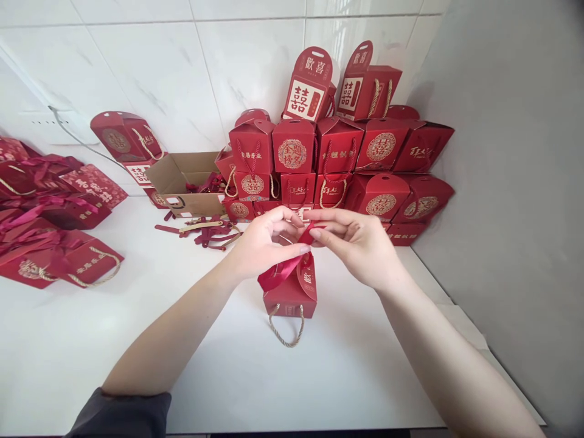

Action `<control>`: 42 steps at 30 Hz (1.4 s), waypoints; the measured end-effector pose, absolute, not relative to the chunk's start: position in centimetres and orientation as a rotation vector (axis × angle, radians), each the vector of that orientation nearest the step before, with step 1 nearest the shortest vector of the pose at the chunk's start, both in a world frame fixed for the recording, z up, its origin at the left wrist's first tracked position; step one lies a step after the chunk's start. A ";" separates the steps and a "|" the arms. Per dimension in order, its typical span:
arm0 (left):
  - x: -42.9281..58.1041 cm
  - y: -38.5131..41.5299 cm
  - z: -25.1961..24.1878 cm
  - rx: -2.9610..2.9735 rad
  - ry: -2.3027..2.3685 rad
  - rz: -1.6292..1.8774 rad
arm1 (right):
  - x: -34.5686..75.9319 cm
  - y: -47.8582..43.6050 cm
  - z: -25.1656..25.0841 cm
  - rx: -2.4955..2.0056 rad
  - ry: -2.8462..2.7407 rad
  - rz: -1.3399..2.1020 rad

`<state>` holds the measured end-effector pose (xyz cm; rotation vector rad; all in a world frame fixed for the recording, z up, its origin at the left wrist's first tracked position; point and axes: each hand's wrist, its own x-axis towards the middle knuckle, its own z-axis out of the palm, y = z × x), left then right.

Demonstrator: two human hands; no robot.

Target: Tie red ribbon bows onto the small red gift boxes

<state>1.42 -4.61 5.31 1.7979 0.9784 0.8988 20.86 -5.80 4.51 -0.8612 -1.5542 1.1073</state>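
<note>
A small red gift box [291, 296] with a beige rope handle stands on the white table in front of me. Above its folded top, a red ribbon [283, 272] is gathered between my hands. My left hand [267, 240] pinches the ribbon from the left, its thumb and fingers closed round it. From the right, my right hand [358, 243] pinches the same ribbon between thumb and fingers. The fingertips of both hands nearly meet over the box and partly hide the ribbon and the top of the box.
Stacked red boxes [381, 146] stand against the tiled wall at the back right. An open cardboard carton [201, 205] and loose ribbon pieces [214, 234] lie behind my left hand. More red boxes [91, 258] with ribbons crowd the left. A grey wall [511, 182] borders the right.
</note>
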 end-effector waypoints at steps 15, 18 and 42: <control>0.5 -1.1 2.1 2.011 0.622 0.364 | 25.8 -6.9 8.5 -0.763 -1.216 0.319; 1.2 -1.3 1.0 1.933 0.640 0.428 | 26.2 -6.5 8.4 -0.740 -1.210 0.313; 3.4 -1.0 -3.5 1.773 0.419 0.552 | 25.2 -5.4 14.3 -0.988 -1.725 0.216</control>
